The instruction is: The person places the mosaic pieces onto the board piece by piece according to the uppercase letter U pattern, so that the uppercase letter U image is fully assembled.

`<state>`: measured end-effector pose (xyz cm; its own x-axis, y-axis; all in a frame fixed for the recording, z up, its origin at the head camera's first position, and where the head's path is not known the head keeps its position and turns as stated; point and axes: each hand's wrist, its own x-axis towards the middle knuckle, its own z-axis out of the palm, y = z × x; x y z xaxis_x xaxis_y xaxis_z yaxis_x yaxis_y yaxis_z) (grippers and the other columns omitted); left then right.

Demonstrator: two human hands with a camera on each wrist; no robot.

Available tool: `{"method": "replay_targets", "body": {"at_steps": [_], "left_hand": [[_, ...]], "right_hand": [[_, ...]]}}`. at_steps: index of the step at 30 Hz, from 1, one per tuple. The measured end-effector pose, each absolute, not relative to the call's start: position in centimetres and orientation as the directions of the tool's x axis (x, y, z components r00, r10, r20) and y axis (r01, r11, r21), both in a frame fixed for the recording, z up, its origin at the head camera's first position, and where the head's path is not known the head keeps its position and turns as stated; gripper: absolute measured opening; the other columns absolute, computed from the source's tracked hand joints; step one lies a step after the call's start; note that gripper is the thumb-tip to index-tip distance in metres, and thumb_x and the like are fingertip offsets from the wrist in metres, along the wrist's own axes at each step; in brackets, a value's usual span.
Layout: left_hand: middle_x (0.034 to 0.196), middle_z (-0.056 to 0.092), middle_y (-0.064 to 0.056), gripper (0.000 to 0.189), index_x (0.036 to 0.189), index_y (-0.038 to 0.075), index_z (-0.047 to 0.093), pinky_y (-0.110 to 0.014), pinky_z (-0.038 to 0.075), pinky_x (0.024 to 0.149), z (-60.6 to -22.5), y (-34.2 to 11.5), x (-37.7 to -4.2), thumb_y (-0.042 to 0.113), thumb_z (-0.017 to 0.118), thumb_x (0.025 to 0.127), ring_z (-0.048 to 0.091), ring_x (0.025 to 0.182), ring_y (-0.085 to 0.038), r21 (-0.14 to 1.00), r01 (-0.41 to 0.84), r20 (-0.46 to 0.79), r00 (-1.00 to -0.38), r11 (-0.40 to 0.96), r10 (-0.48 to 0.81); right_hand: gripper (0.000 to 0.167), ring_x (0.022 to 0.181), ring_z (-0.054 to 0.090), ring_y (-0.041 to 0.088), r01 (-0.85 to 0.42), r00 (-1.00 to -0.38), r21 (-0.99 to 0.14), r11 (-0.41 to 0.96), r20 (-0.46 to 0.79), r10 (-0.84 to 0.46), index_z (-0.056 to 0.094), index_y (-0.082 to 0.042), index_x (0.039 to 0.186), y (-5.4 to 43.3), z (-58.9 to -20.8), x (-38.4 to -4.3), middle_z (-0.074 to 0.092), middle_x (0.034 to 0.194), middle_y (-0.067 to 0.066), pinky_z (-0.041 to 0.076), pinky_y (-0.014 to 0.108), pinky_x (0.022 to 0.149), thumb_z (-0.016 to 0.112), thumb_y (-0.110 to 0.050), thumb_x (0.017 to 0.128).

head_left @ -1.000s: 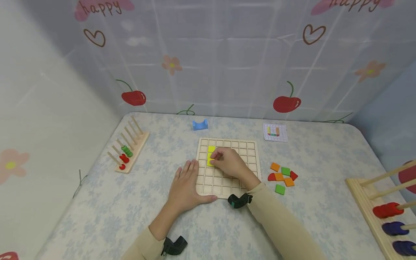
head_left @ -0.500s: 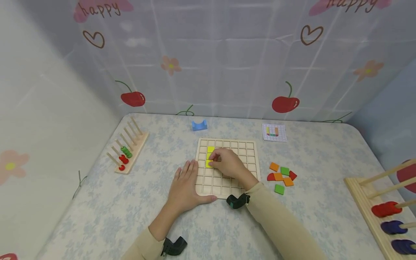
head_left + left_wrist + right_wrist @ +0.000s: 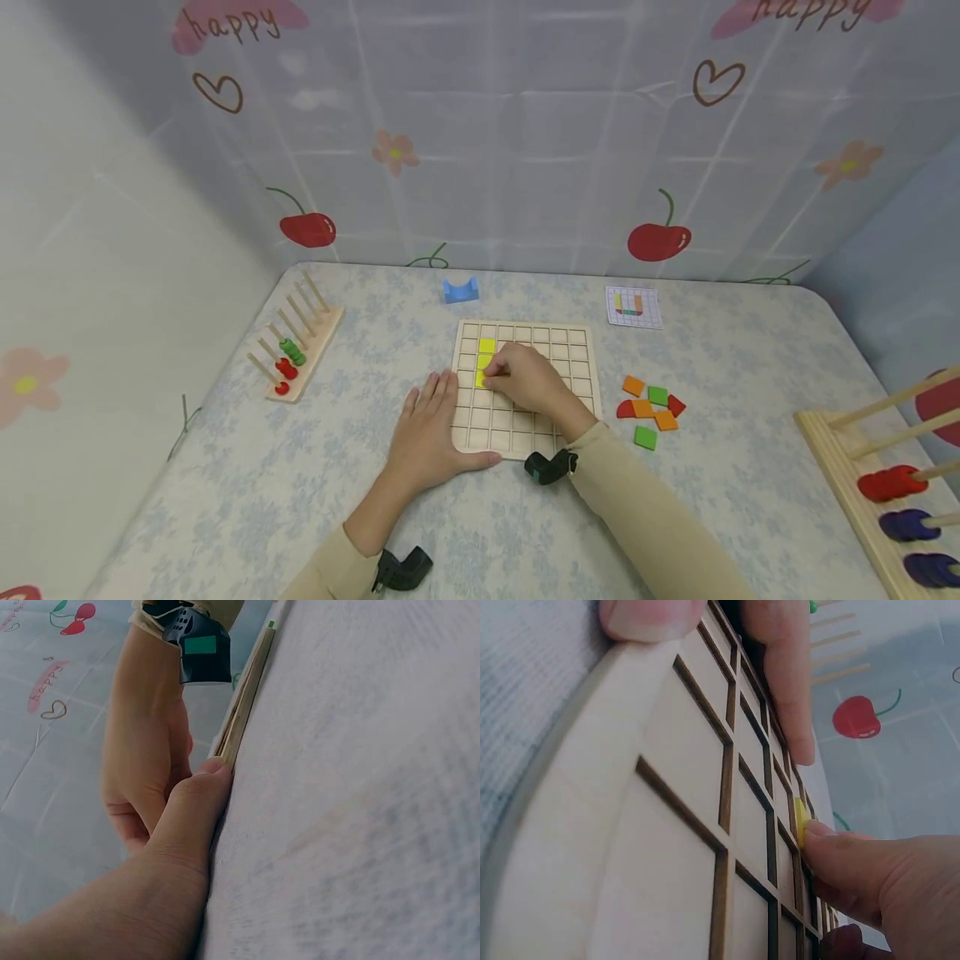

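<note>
A wooden grid board (image 3: 525,437) lies on the table with yellow square tiles (image 3: 487,345) in a column at its upper left. My right hand (image 3: 528,382) is over that column, thumb and fingertips pinching the lowest yellow tile (image 3: 800,817). In the right wrist view the thumb meets this tile's edge; the fingertips partly hide it. My left hand (image 3: 423,437) rests flat along the board's left side, fingers straight. Its thumb (image 3: 202,791) lies against the near edge of the board, seen in the left wrist view.
Loose orange, green and red tiles (image 3: 645,437) lie right of the board. Behind them is a pattern card (image 3: 633,307). A blue arch block (image 3: 461,291) stands at the back. Bead peg racks stand left (image 3: 315,350) and right (image 3: 832,467).
My right fingertips have shifted slightly down the column, with the lowest yellow tile showing a little nearer to me. The left hand stays in place.
</note>
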<state>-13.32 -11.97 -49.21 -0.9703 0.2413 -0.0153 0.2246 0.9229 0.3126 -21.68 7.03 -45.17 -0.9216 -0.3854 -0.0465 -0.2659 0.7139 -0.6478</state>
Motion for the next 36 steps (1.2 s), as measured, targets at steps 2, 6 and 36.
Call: {"method": "replay_targets", "body": {"at_steps": [2, 6, 36], "left_hand": [[0.168, 0.006, -0.009, 0.14, 0.159, 0.008, 0.001, -0.047, 0.004, 0.127, -49.2, -11.9, -13.3, 0.098, 0.047, 0.063, 0.002, 0.156, -0.022, 0.313, 0.225, -0.015, -0.97, 0.923, 0.242], [0.168, 0.006, -0.008, 0.14, 0.159, 0.008, 0.001, -0.047, 0.004, 0.127, -49.2, -11.9, -13.3, 0.099, 0.047, 0.062, 0.002, 0.156, -0.022, 0.318, 0.221, -0.02, -0.971, 0.922, 0.239], [0.168, 0.005, -0.009, 0.142, 0.159, 0.008, 0.001, -0.048, 0.004, 0.126, -49.3, -12.0, -13.5, 0.097, 0.051, 0.061, 0.001, 0.156, -0.022, 0.329, 0.224, -0.021, -0.97, 0.917, 0.244]], "right_hand": [[0.008, 0.093, 0.063, 0.013, -0.269, -0.919, -0.653, 0.708, -0.047, -0.392, 0.078, -0.018, 0.097, 7.3, -45.2, -21.5, 0.069, 0.101, -0.005, 0.054, 0.033, 0.083, 0.074, -0.021, 0.091], [0.014, 0.103, 0.065, 0.015, -0.271, -0.914, -0.689, 0.672, -0.035, -0.404, 0.077, -0.017, 0.104, 8.3, -45.1, -21.1, 0.071, 0.106, -0.004, 0.054, 0.037, 0.094, 0.071, -0.021, 0.092], [0.022, 0.081, 0.053, 0.018, -0.157, -0.971, -0.64, 0.752, -0.038, -0.235, 0.072, -0.015, 0.114, 23.5, -44.4, -16.7, 0.068, 0.104, 0.003, 0.047, 0.028, 0.07, 0.07, -0.022, 0.093]]}}
